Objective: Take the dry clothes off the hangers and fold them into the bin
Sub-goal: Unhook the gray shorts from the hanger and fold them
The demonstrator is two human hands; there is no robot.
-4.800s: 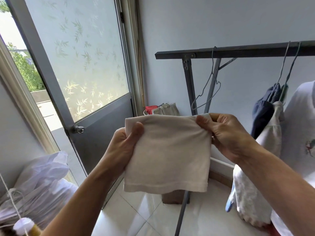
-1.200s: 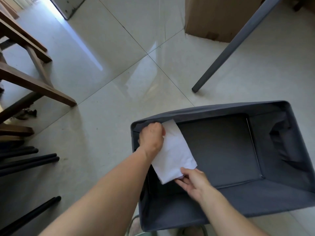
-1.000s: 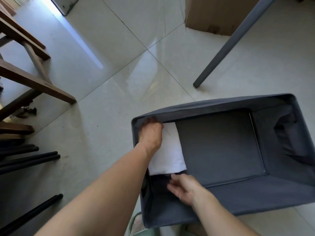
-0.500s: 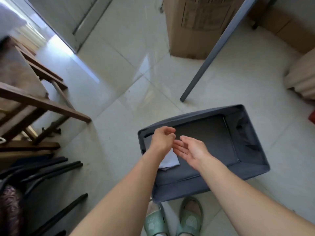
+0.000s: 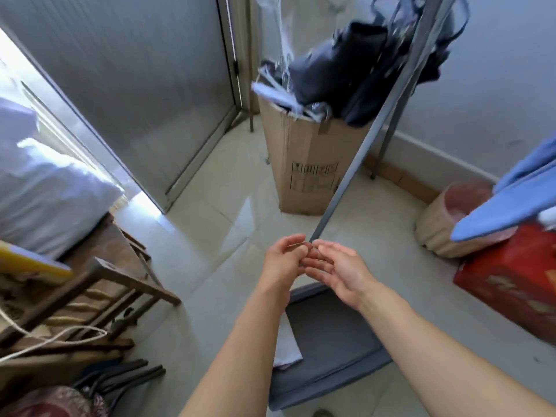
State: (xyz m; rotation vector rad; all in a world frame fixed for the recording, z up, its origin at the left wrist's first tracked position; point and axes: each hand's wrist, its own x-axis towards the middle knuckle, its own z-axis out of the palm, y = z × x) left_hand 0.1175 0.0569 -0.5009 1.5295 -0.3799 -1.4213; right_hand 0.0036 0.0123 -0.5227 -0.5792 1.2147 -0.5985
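Both hands are empty right now. The left hand (image 5: 284, 260) has its fingers loosely curled in toward the thumb, with nothing in them. The right hand (image 5: 340, 269) is relaxed, palm turned toward the left one and fingers only a little bent. Their fingertips meet or nearly meet, I honestly can't tell which.

The folded white cloth (image 5: 285, 347) lies flat on the bottom of the bin (image 5: 331, 341), tucked against the left wall. The left forearm hides part of it. The bin is the dark grey fabric one on the floor tiles, under the forearms.

Past the hands, the grey rack leg (image 5: 346, 170) slants up in front of a tall cardboard box (image 5: 307, 164), with some blurry dark fabric things (image 5: 337, 67) on top of the box. At the right edge there's a blue garment (image 5: 505, 206) over a pinkish basket (image 5: 445, 218) and a red box (image 5: 511, 281). A wooden stool (image 5: 114, 278) stands on the left.

Compared to half a second ago, the hands have come up out of the bin and now sit beyond its far rim, over bare tile, and the view has tipped up too. A second ago the left hand was pressing the cloth down in that same left side while the right one was pulling away, so the cloth hasn't really budged. Nearly five seconds back it was still up by the rack, pinched in both hands.
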